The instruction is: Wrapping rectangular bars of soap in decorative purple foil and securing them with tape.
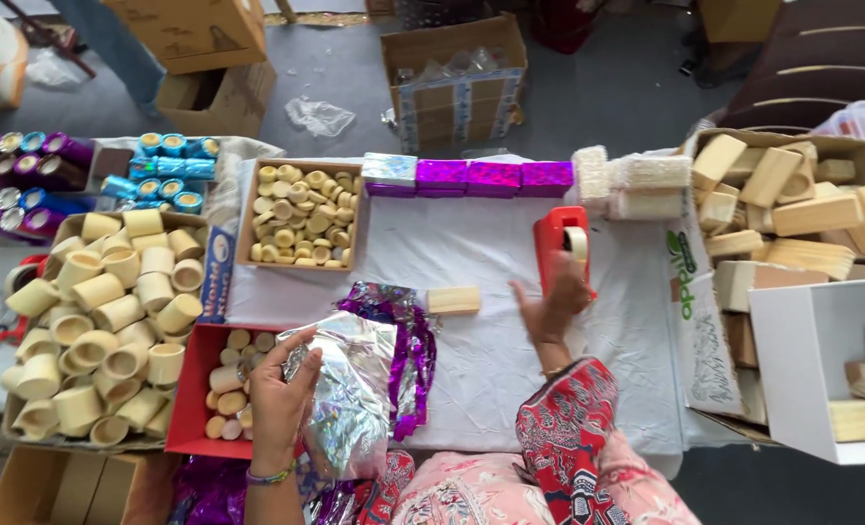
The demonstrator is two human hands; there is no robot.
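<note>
My left hand (279,394) grips a silver holographic foil-wrapped bundle (350,389) near the table's front edge, above a red tray (188,408) of small wooden discs. My right hand (552,297) reaches forward onto a red tape dispenser (557,243) holding a roll of clear tape. Its fingers rest at the dispenser's near end; whether they pinch tape is unclear. A bare rectangular wooden block (453,299) lies on the white cloth (481,253) between my hands. Purple foil sheets (408,340) lie crumpled beside the bundle.
A box of wooden cups (102,321) stands at left. A box of wooden lids (301,214), foil-wrapped boxes (481,175) and foil-covered tubes (165,165) sit at the back. A carton of wooden blocks (792,204) and a white box (821,369) are at right.
</note>
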